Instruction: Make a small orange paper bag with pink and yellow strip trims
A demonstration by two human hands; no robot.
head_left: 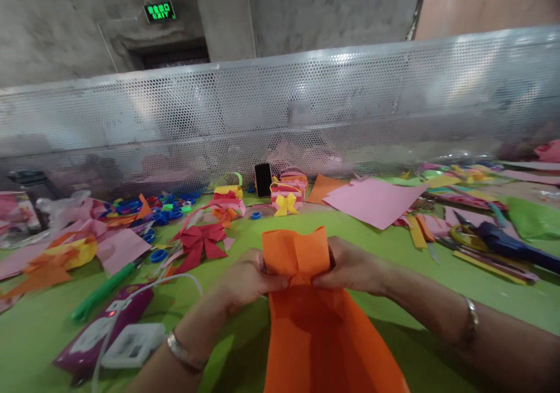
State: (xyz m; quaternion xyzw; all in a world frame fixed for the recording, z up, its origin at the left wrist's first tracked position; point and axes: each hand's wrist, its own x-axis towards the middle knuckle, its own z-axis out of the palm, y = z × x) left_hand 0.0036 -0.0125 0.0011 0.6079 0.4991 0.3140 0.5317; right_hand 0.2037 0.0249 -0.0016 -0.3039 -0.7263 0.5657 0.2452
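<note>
Both hands hold one large orange sheet of paper [324, 334], gathered and creased between them near its upper end. My left hand [251, 276] grips the left side, its thumb pressed against the crease. On the other side my right hand [350, 267] pinches the paper in the same way, thumb pointing inward. Above the thumbs the top of the paper stands up in a flared, folded flap. The lower part hangs toward me and runs out of the picture. Fingers behind the paper are hidden.
A red paper bow [202, 244], a purple power strip [105, 334] and a white adapter [135, 345] lie left. Small paper bags [286, 197] and a phone [263, 179] stand behind. Pink sheets [376, 200] and a blue-handled tool [507, 241] lie right. A perforated metal panel [262, 113] backs the table.
</note>
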